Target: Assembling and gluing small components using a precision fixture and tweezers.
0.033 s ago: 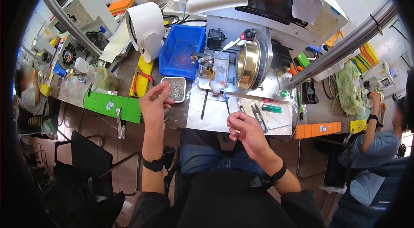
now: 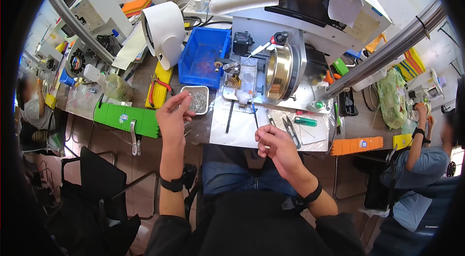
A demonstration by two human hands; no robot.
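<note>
A black top (image 2: 247, 222) here, loose half-length sleeves (image 2: 168, 231), blue jeans (image 2: 219, 178) below, and look, a black left wristband (image 2: 170, 186) beside a boxy dark module (image 2: 189, 177), a black right wristband (image 2: 313, 193) too!

You have two hands (image 2: 174, 110) (image 2: 280, 148), two wristbands (image 2: 171, 186) (image 2: 314, 193), one large blue bin (image 2: 199, 79), one white dish (image 2: 208, 101), one green lighter (image 2: 306, 122), one gooseneck lamp (image 2: 244, 3) and two co-workers (image 2: 39, 114) (image 2: 430, 163).

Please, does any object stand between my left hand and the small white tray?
Nothing visible does. In this view, the left hand overlaps the lower left of the small white tray; whether they touch is unclear.
</note>
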